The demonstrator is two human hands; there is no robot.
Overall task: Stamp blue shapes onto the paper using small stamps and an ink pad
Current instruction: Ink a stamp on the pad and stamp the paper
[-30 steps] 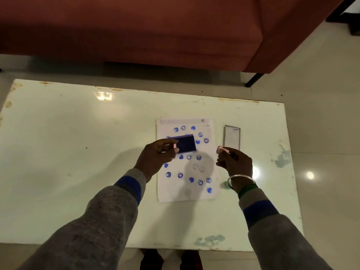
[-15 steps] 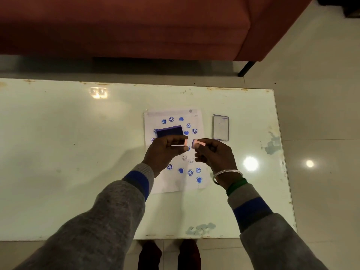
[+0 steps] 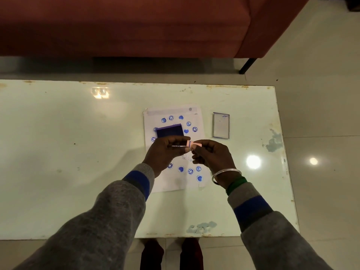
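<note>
While both forearms reach in over the table's [image 3: 58, 152] near edge, the left hand [image 3: 165, 152] and right hand [image 3: 212, 154] each pinch a pink stamp [image 3: 188, 143], [image 3: 197, 144], tips touching above the paper [image 3: 175, 184]; the ink pad [image 3: 169, 130] lies on the paper's far half.

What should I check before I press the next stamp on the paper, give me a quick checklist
1. Stamps in hand: ok, left hand and right hand each pinch a small pink stamp.
2. Ink pad uncovered: ok, its lid lies beside the paper.
3. Stamp face inked: cannot tell.
4. Free space on paper: ok, lower left is blank.
5. Paper flat on table: ok.
</note>
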